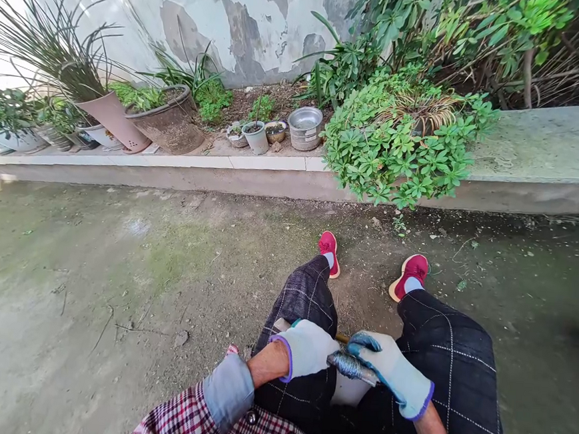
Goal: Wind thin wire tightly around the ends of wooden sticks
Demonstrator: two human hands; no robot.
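My left hand (312, 349), in a white work glove with a purple cuff, is closed over my lap. A thin yellow-brown stick (343, 338) shows between the hands, and a pale end pokes out on the other side of the left glove; the glove hides the middle. My right hand (391, 365), gloved alike with blue-green coated fingers, curls at the stick's far end. Beneath both hands lies a shiny blue-grey, ridged piece (350, 367) with a pale edge, touching the right fingers. Its exact kind cannot be made out.
My knees in dark checked trousers (453, 357) and red shoes (413, 270) are spread on a dirty concrete floor (139, 279). Ahead runs a low planter ledge (268, 162) with a metal pot (305, 128), several flowerpots and a leafy shrub (400, 139) overhanging it. Behind stands a peeling wall (264, 28).
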